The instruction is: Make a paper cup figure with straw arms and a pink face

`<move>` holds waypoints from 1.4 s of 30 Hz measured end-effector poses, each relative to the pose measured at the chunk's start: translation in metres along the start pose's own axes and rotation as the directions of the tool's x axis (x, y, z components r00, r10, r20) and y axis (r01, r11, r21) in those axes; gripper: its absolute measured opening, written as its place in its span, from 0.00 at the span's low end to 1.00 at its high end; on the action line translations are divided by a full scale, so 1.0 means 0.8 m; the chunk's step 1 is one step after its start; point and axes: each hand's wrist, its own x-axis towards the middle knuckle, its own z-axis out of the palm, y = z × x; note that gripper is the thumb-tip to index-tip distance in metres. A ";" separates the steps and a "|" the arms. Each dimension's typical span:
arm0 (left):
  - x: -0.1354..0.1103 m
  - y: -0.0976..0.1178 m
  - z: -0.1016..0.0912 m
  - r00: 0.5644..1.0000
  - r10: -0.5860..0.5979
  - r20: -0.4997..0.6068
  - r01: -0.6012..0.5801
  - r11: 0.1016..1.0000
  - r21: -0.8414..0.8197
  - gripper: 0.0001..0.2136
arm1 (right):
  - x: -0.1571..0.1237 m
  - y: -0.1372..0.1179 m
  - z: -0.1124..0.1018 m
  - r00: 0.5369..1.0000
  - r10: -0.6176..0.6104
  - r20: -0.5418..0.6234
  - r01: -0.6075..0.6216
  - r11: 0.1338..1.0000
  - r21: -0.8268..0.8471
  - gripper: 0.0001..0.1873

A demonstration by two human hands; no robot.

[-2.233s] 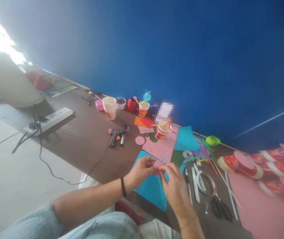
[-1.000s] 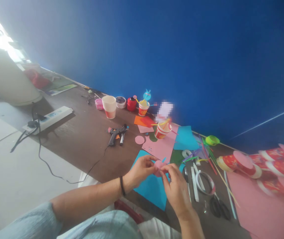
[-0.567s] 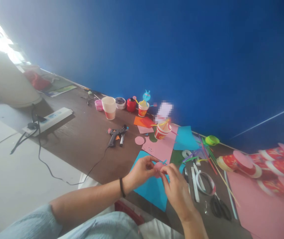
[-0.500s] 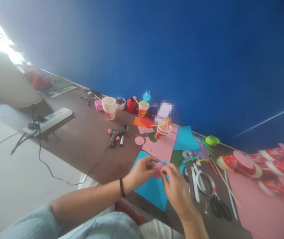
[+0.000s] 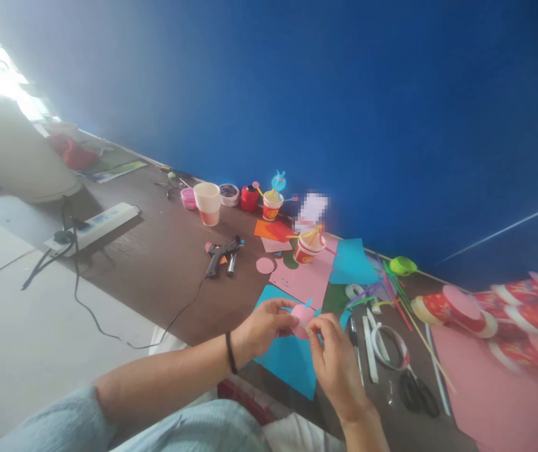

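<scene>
Between my hands is a pink paper circle (image 5: 301,317) with two small blue strips sticking up from its top edge. My left hand (image 5: 269,326) pinches the circle's left side between thumb and fingers. At its lower right edge, the thumb and fingertips of my right hand (image 5: 337,351) are pressed together on it. Both hands hover over a sheet of blue paper (image 5: 292,370). Beyond them a red-and-white paper cup (image 5: 307,248) with yellow strips stands on pink paper (image 5: 297,282). Further back is another decorated cup (image 5: 272,206) topped by a blue round head (image 5: 279,181).
A black glue gun (image 5: 219,256) lies to the left, its cord running to a power strip (image 5: 94,227). Stacked paper cups (image 5: 207,204) stand behind it. On the right lie scissors (image 5: 417,392), a tape roll (image 5: 391,346), pipe cleaners (image 5: 367,292) and red cups (image 5: 457,311).
The pink circle has turned to face me more, so more of it and both blue strips now show. My right hand has shifted slightly down and right along its edge.
</scene>
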 end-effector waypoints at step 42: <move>0.000 -0.001 -0.007 0.996 -0.085 -0.006 0.085 0.996 -0.025 0.19 | -0.022 0.012 -0.004 0.978 0.039 -0.206 -0.018 0.995 0.103 0.05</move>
